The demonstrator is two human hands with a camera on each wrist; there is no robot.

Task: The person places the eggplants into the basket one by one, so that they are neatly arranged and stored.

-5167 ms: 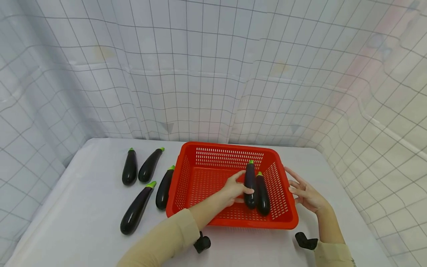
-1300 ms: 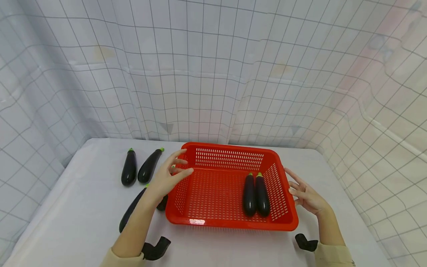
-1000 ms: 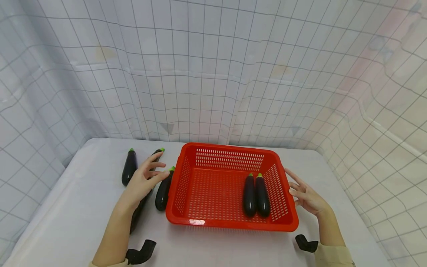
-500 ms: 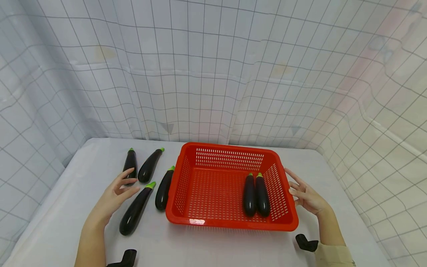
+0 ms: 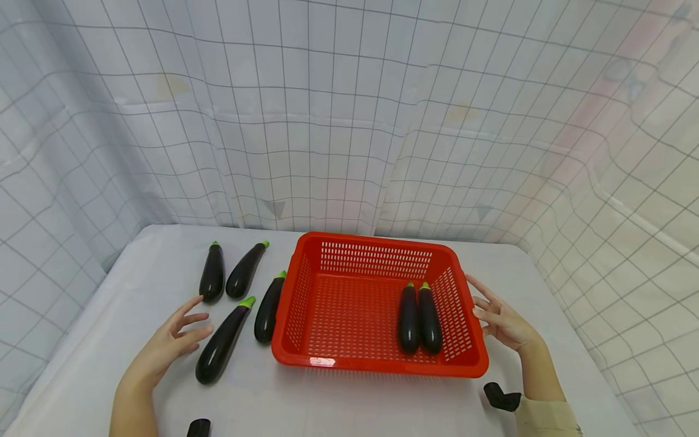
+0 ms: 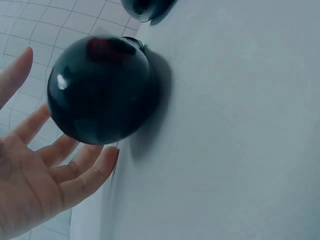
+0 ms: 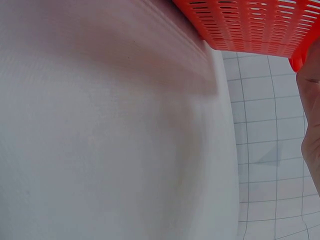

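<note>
In the head view my left hand (image 5: pixel 164 349) hovers at the left of the table, fingers spread, thumb beside a long eggplant (image 5: pixel 221 346) with a green stem end. The left wrist view shows the round dark end of an eggplant (image 6: pixel 102 90) between the thumb and the other fingers of that hand (image 6: pixel 45 172), which holds nothing. My right hand (image 5: pixel 505 318) rests its fingertips against the outer right rim of a red slotted plastic basket (image 5: pixel 382 371). Inside the basket, two eggplants (image 5: pixel 408 321) lie side by side at the right.
More eggplants lie on the white-covered table (image 5: pixel 349 406): one at the back left (image 5: pixel 212 273), one beside it (image 5: pixel 247 271), and one along the basket's left wall (image 5: pixel 270 309). Gridded white curtains (image 5: pixel 349 121) close off the back and sides.
My left hand set an eggplant down in the basket beside the other, let go, and moved left out of the basket to the long eggplant. The right hand has stayed at the rim.
</note>
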